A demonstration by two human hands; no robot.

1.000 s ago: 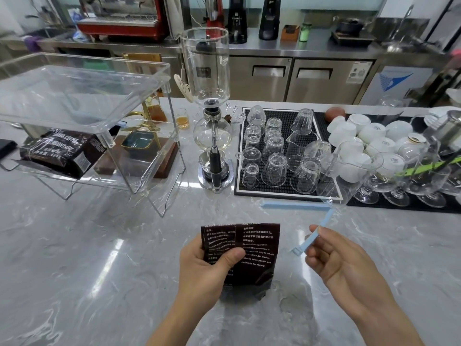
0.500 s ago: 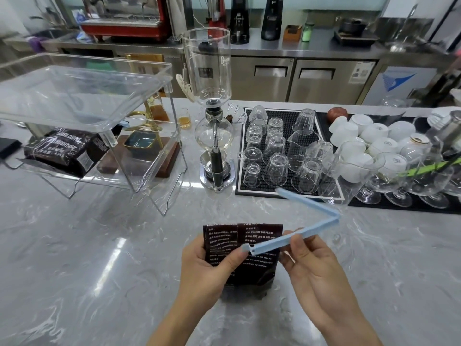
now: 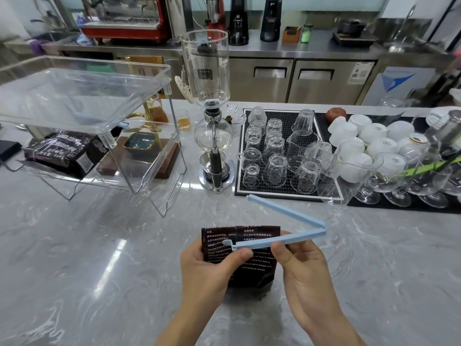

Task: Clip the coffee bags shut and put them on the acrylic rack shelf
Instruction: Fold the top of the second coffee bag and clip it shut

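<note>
Coffee bag (image 3: 252, 248): a dark printed pouch is standing upright on the marble counter (image 3: 74, 258), close to the person and well apart from the rack.
Left hand (image 3: 209, 268): it is wrapping around the bag's left side, thumb pressing across the front just below the clip's free tip.
Right hand (image 3: 304, 268): it is pinching the lower arm of the blue clip (image 3: 287, 226) near its middle, fingers closed on it.
Clip state: it is lying wide open in a V, hinge to the right, lower arm crossing the bag's front near the top, upper arm pointing away toward the glassware mat (image 3: 287, 156).
Handling, bag: it is looking light and soft, a thin crinkly film that will likely buckle under pressure; holding it at the flat upper band, where the clip must bite, seems best.
Handling, clip: it is looking like stiff, slim plastic, probably snapping shut with a firm squeeze at the open ends.
Step, as I judge it: the bag's top is being lined up between the arms; closing has not yet happened.
Rack: the acrylic rack (image 3: 139, 136) is standing at the left, with another coffee bag (image 3: 62, 153) already lying on its lower shelf.
Hard to make out: whether the bag's top is folded over, and whether the upper arm is sitting behind the bag, I cannot tell.
Hidden: the bag's base is partly covered by both hands; the shelved bag's clip is not visible.
</note>
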